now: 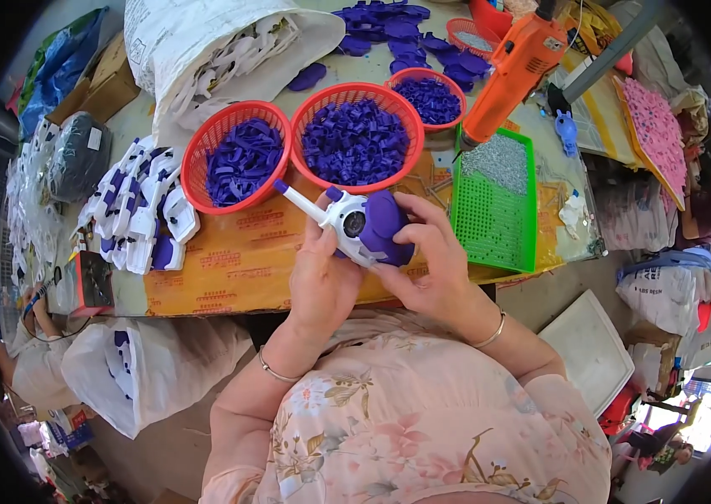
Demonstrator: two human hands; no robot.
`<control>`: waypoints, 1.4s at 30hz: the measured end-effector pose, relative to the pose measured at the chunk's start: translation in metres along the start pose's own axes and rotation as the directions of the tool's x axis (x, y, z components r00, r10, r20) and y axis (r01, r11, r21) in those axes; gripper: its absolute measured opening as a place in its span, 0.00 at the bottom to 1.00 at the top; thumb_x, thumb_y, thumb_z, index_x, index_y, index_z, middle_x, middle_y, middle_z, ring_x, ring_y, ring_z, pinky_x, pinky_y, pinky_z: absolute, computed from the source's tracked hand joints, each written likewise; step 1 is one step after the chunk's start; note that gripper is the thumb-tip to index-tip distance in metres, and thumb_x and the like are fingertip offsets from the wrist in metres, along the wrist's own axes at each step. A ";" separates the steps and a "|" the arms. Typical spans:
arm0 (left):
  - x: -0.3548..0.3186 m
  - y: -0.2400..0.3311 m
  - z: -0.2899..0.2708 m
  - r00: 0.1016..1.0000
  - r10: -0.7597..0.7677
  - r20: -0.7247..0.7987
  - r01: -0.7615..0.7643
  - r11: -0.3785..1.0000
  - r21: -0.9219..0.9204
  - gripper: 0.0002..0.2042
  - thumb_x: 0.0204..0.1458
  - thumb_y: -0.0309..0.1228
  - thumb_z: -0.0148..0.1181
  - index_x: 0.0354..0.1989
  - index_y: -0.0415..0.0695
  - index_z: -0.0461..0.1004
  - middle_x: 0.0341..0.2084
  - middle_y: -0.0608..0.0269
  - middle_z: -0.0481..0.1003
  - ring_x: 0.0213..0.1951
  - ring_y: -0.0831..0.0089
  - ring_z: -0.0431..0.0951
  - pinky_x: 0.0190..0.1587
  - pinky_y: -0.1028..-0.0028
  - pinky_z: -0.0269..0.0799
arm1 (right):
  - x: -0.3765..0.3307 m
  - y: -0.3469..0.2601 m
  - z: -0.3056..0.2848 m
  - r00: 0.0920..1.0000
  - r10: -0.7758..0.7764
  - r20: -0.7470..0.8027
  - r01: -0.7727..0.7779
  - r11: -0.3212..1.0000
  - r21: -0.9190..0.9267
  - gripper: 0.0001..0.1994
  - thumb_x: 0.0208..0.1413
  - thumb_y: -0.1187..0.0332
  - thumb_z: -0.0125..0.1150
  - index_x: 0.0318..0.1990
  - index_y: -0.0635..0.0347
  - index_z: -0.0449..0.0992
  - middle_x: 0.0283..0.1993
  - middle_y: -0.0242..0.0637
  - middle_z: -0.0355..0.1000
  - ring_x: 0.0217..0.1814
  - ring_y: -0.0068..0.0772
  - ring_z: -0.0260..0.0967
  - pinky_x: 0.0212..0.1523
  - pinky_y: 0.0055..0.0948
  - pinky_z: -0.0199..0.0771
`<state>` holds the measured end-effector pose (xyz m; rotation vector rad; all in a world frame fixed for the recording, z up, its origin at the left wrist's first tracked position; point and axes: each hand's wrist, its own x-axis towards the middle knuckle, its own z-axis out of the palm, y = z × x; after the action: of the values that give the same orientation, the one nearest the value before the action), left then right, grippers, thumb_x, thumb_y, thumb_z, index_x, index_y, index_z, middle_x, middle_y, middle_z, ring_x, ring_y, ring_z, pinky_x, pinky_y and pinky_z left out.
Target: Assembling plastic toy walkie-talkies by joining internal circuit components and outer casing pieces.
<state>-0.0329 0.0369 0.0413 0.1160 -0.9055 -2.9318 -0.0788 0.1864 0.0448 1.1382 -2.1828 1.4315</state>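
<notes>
Between my two hands, just over the table's near edge, is a white and purple plastic toy point(361, 225) with a round dark dial and a long white stem tipped in purple. My left hand point(322, 273) is closed round its white side and underside. On the other side, my right hand point(437, 262) grips the purple rounded part with thumb and fingers. Beyond the toy stand a red basket of small purple parts point(355, 189) and another red basket of curved purple strips point(196, 168). An orange electric screwdriver point(517, 74) hangs at the right above a green tray of screws point(532, 214).
White and purple part-built pieces point(141, 202) are heaped at the left. A white sack point(154, 42) of white parts lies behind. A smaller red basket point(428, 124) and loose purple discs point(385, 29) sit farther back. Beside me at the lower left stands another white sack point(112, 361).
</notes>
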 end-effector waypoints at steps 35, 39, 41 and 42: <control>-0.006 0.012 -0.015 0.992 -0.064 0.110 0.058 0.997 0.053 0.26 0.36 0.24 0.67 0.48 0.40 0.65 0.50 0.47 0.69 0.55 0.58 0.68 0.58 0.59 0.63 | -0.008 -0.012 0.002 0.969 0.244 0.043 -0.243 0.904 0.352 0.16 0.46 0.75 0.65 0.44 0.67 0.73 0.41 0.41 0.69 0.38 0.32 0.68 0.35 0.23 0.68; -0.007 0.018 -0.022 0.982 -0.056 0.180 0.046 0.997 0.056 0.26 0.33 0.23 0.66 0.46 0.42 0.66 0.48 0.53 0.71 0.58 0.56 0.65 0.61 0.57 0.59 | -0.005 -0.015 0.002 0.994 0.103 -0.023 -0.089 0.937 0.336 0.16 0.46 0.75 0.65 0.44 0.66 0.73 0.40 0.43 0.69 0.38 0.37 0.69 0.38 0.27 0.70; -0.010 0.018 -0.024 0.979 -0.042 0.197 0.035 0.999 0.041 0.26 0.32 0.22 0.66 0.45 0.45 0.67 0.47 0.57 0.72 0.59 0.53 0.63 0.61 0.55 0.59 | -0.006 -0.014 0.002 0.995 0.100 -0.021 -0.086 0.929 0.361 0.16 0.46 0.74 0.66 0.44 0.66 0.73 0.40 0.44 0.69 0.39 0.38 0.69 0.38 0.28 0.71; -0.009 0.018 -0.028 0.980 -0.046 0.196 0.037 0.998 0.047 0.26 0.32 0.22 0.66 0.45 0.45 0.67 0.47 0.57 0.72 0.59 0.53 0.63 0.61 0.55 0.59 | -0.007 -0.012 0.002 0.998 0.059 -0.004 -0.054 0.937 0.344 0.17 0.45 0.73 0.66 0.44 0.66 0.73 0.41 0.44 0.69 0.40 0.38 0.69 0.39 0.28 0.71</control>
<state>-0.0209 0.0071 0.0292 -0.1583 -1.0035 -3.0034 -0.0654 0.1852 0.0470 1.1740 -2.0196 1.8969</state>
